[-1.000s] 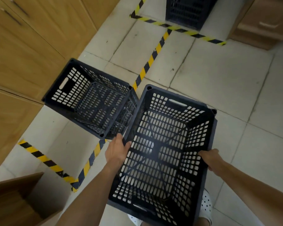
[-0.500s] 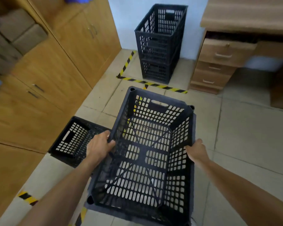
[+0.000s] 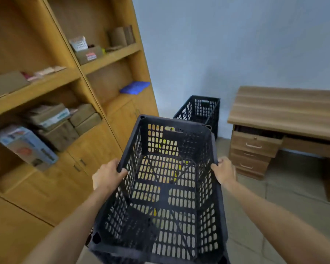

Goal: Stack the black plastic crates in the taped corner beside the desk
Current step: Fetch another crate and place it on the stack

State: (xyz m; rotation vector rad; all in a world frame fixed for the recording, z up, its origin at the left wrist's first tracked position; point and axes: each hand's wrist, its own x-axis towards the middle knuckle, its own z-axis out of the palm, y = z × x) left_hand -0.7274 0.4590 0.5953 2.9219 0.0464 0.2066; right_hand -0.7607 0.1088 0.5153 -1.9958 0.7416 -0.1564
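I have a single view, from the camera worn on the person's head. It looks forward and slightly down across the room toward the far wall (image 3: 236, 44), with strong wide-angle bending at the edges. Nearest the lens is the held crate (image 3: 166, 187), filling the lower centre, with both forearms entering from the bottom corners. The shelving unit (image 3: 55, 92) runs close along the left; the desk (image 3: 286, 111) and stacked crates (image 3: 200, 111) sit farther off. No second view overlaps it.
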